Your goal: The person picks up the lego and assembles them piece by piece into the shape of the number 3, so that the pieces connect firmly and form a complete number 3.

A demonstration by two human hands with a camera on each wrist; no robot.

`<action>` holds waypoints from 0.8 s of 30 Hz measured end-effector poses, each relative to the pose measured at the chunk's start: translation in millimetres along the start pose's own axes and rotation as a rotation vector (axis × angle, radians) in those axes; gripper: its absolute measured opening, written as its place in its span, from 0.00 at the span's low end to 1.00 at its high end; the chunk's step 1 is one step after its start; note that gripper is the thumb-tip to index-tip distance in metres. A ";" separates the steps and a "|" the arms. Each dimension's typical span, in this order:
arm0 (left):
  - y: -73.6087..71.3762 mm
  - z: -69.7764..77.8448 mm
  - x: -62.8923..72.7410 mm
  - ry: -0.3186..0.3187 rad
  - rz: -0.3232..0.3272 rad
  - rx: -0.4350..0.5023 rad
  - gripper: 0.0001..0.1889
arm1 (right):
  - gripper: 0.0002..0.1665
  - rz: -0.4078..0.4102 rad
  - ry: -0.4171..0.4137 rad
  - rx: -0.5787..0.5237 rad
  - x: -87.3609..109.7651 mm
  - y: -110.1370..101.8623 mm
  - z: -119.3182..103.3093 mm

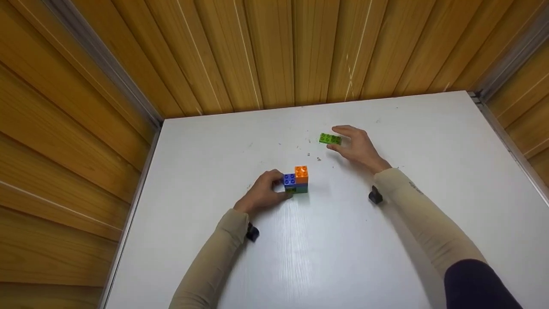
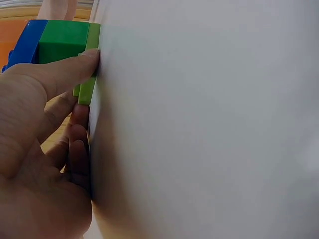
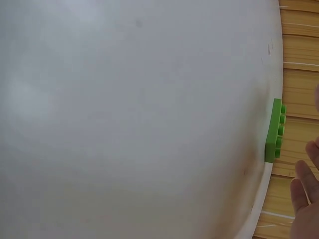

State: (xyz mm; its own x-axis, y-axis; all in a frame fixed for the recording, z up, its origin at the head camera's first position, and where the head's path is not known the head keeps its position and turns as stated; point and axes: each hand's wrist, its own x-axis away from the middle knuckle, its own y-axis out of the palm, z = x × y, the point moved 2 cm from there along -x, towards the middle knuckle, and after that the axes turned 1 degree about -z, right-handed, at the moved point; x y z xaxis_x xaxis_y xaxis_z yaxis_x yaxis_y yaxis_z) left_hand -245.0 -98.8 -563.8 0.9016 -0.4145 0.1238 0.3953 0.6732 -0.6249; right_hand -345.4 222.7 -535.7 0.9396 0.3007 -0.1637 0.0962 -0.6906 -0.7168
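Note:
My left hand [image 1: 265,192] grips a small stack of toy building bricks near the middle of the table. An orange brick [image 1: 301,171] tops its right end, above a blue brick [image 1: 289,179]. Lower down, the left wrist view shows a dark green brick [image 2: 64,40] and a light green flat brick [image 2: 85,92] against the tabletop, with the thumb on it. Farther back, a separate light green brick [image 3: 274,129] lies studs up. Around its right end my right hand [image 1: 359,148] is spread, thumb and fingers apart; the right wrist view shows a gap between them and the brick.
The white table [image 1: 206,146] meets a wood-patterned panel wall [image 1: 274,56] at its back edge, with another panel wall [image 1: 64,150] on the left. Small dark crumbs [image 1: 318,159] are scattered between the stack and the separate brick.

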 end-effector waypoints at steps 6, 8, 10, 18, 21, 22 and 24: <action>-0.2 -0.6 -0.1 0.006 -0.002 0.019 0.17 | 0.38 -0.030 0.046 0.014 -1.9 0.9 9.0; 0.0 -1.0 0.0 0.003 -0.003 0.023 0.17 | 0.37 -0.037 0.054 0.013 -2.1 1.3 12.3; 0.0 -1.4 -0.1 0.003 -0.003 0.023 0.17 | 0.36 -0.046 0.071 0.009 -2.3 1.6 14.9; -0.1 -0.3 -0.5 0.013 -0.008 -0.008 0.16 | 0.36 -0.089 0.141 -0.016 -2.9 2.4 23.2; 0.1 -0.7 -0.7 0.002 -0.009 -0.016 0.16 | 0.36 -0.104 0.153 -0.004 -3.9 2.8 25.1; 0.1 -0.8 -0.8 -0.001 -0.008 -0.017 0.16 | 0.36 -0.107 0.153 -0.001 -4.2 2.9 25.6; 0.0 -0.9 -1.0 -0.004 -0.007 -0.017 0.16 | 0.35 -0.110 0.154 0.005 -4.7 3.1 26.5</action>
State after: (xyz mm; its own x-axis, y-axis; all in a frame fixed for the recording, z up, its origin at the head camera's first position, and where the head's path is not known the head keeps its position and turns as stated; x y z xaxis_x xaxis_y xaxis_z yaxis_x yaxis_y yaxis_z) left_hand -246.0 -98.9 -564.6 0.8994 -0.4168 0.1316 0.3989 0.6598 -0.6368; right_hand -358.2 236.6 -555.1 0.9627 0.2697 0.0209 0.1995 -0.6557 -0.7282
